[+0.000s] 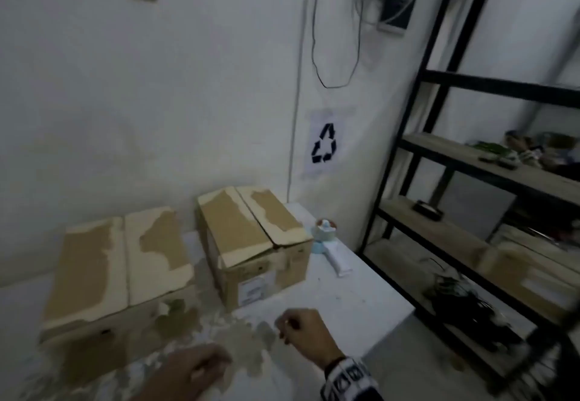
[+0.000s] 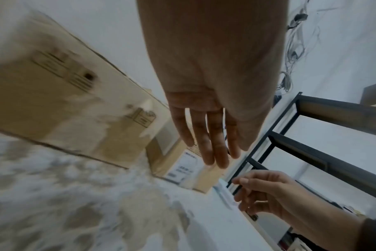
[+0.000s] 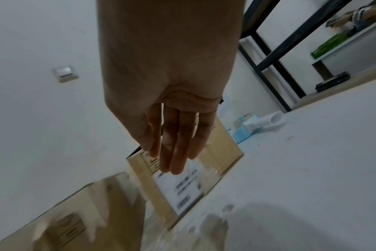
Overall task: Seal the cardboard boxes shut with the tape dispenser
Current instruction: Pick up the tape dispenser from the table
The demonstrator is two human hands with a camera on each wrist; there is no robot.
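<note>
Two brown cardboard boxes stand on a white table (image 1: 351, 294), their top flaps folded down with a bare seam. The left box (image 1: 116, 269) (image 2: 54, 101) (image 3: 64, 220) is nearer; the right box (image 1: 251, 237) (image 2: 182, 163) (image 3: 182, 178) carries a white label. A blue and white tape dispenser (image 1: 326, 240) (image 3: 253, 125) lies behind the right box near the wall. My left hand (image 1: 201, 366) (image 2: 213, 144) hovers over the front of the table, fingers straight, holding nothing. In front of the right box my right hand (image 1: 295, 325) (image 3: 176, 144) (image 2: 262, 191) hangs relaxed and holds nothing.
A black metal shelf rack (image 1: 439, 156) with wooden boards stands just right of the table and holds small items. The wall (image 1: 157, 102) runs close behind the boxes. Cables (image 1: 335, 55) hang on it. The tabletop's front is patchy and worn (image 1: 219, 331).
</note>
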